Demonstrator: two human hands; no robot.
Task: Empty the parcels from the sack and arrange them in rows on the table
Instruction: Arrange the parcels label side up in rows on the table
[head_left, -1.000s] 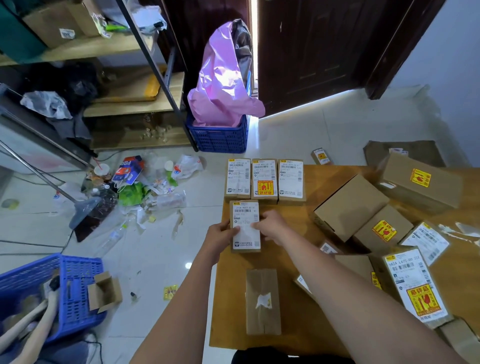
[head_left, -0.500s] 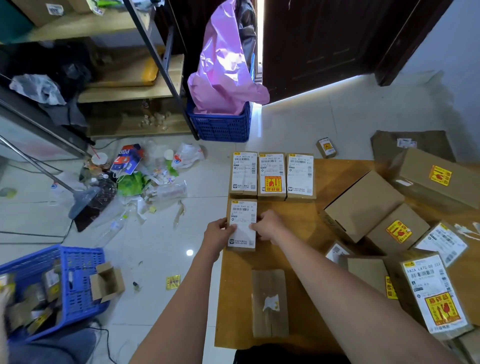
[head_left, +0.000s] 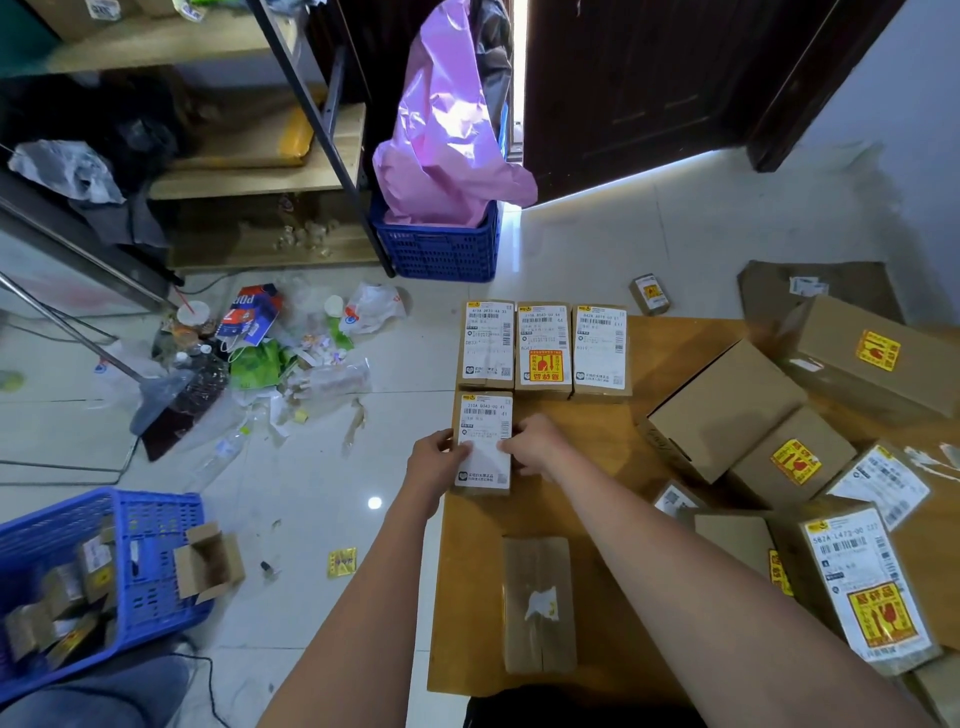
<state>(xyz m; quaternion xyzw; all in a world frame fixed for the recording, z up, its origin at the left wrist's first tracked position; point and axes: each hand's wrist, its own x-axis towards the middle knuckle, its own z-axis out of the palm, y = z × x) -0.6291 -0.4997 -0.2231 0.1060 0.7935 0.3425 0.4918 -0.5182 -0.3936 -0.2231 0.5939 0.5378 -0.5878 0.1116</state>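
Note:
Three small labelled parcels lie side by side at the far left edge of the wooden table. Just below the leftmost one lies a fourth small parcel, label up. My left hand grips its left edge and my right hand grips its right edge. A plain brown parcel lies nearer to me on the table. Several larger parcels are heaped on the right half of the table.
A blue crate with a pink bag stands by the door. Another blue crate of small boxes sits at lower left. Litter covers the floor left of the table. A small parcel lies on the floor beyond the table.
Both hands have slid the fourth parcel a little further away, closer under the leftmost parcel of the row. The camera has tilted slightly.

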